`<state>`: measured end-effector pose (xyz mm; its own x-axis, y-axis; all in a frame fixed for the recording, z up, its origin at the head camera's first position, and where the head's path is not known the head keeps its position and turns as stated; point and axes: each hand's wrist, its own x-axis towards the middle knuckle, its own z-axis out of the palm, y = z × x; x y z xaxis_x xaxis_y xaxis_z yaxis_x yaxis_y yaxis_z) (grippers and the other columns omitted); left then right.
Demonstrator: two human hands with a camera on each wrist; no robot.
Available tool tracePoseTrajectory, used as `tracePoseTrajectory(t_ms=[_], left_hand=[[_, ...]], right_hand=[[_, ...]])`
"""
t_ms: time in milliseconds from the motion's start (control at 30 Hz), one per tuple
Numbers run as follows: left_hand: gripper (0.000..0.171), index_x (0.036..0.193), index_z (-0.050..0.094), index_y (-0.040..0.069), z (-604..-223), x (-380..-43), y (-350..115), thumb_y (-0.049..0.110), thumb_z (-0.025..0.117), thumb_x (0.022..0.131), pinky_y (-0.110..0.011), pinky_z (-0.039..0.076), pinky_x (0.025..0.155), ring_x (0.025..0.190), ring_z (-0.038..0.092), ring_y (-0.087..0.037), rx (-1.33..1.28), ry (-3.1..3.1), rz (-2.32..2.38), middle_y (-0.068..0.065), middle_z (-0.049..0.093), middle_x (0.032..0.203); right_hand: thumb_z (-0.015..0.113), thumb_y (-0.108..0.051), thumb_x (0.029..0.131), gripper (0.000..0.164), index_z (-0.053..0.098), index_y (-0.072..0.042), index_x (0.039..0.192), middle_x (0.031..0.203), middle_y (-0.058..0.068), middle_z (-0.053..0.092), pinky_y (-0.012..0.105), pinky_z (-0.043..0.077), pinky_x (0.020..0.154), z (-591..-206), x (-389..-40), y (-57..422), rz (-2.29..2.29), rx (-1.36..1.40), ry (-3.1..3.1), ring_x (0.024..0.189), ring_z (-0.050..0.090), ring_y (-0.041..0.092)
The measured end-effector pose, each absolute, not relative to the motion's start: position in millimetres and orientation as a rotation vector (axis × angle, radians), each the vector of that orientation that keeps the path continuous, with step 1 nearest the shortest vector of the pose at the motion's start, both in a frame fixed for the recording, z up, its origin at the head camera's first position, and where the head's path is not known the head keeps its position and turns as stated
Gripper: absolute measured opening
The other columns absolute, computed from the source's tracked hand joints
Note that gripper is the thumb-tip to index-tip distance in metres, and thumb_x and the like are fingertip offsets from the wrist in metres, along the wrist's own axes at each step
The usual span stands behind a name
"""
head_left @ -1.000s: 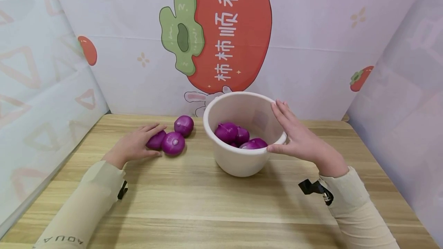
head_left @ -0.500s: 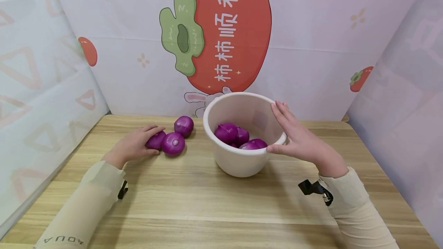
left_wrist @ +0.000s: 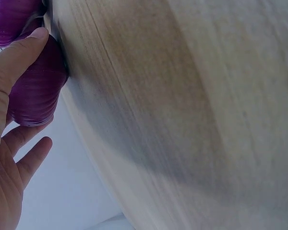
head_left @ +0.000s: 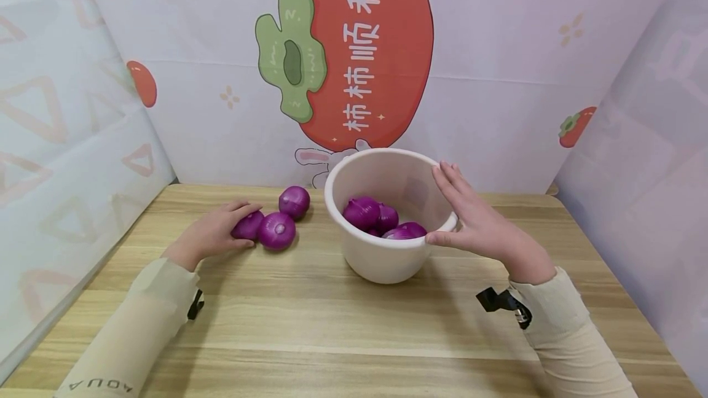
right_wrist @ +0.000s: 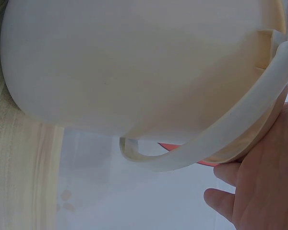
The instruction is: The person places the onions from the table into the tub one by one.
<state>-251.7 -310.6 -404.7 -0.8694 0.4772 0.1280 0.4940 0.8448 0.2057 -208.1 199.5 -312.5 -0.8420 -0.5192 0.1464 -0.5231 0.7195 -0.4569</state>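
My left hand [head_left: 212,232] grips a purple onion [head_left: 249,225], its thumb [left_wrist: 31,43] on the near side and fingers beyond. The onion is on the table, partly hidden by the hand. Two more purple onions lie just right of it: one close beside it [head_left: 277,230], the other farther back [head_left: 294,202]. My right hand [head_left: 487,226] rests at the right rim of a white bucket [head_left: 381,263], fingers and thumb spread straight along the edge. Several onions [head_left: 362,212] sit inside the bucket. In the right wrist view, a pale curved handle [right_wrist: 221,129] hangs along its side.
The bucket stands on a wood-grain table [head_left: 310,336]. A printed white backdrop [head_left: 487,121] rises behind the table, with similar sheets at the left [head_left: 66,140] and right [head_left: 652,189].
My left thumb and fingers have closed in around the onion, which has shifted very slightly left. The right hand and the bucket stay in place.
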Motion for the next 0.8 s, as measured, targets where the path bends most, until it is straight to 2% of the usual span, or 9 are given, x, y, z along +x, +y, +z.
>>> tracePoseTrajectory(t_ms=[433, 800], left_hand=[[0.076, 0.143, 0.051, 0.007, -407.1, -248.2, -315.7, 0.028, 0.084, 0.079, -0.061, 0.045, 0.103, 0.123, 0.056, -0.044, -0.751, -2.945, -0.386, -0.023, 0.054, 0.138], [0.076, 0.142, 0.052, 0.006, -401.8, -246.2, -318.4, 0.027, 0.086, 0.077, -0.061, 0.048, 0.099, 0.119, 0.058, -0.043, -0.737, -2.931, -0.406, -0.024, 0.055, 0.136]], right_hand=[[0.079, -0.047, 0.081, 0.115, 0.002, -0.016, 0.161, 0.169, 0.006, -0.008, 0.072, 0.015, 0.116, -314.3, -206.7, 199.7, 0.799, 0.893, -2.895, 0.155, -0.013, 0.033], [0.077, -0.049, 0.082, 0.114, 0.003, -0.015, 0.161, 0.169, 0.008, -0.007, 0.074, 0.018, 0.113, -312.0, -207.3, 199.3, 0.771, 0.898, -2.890, 0.155, -0.010, 0.038]])
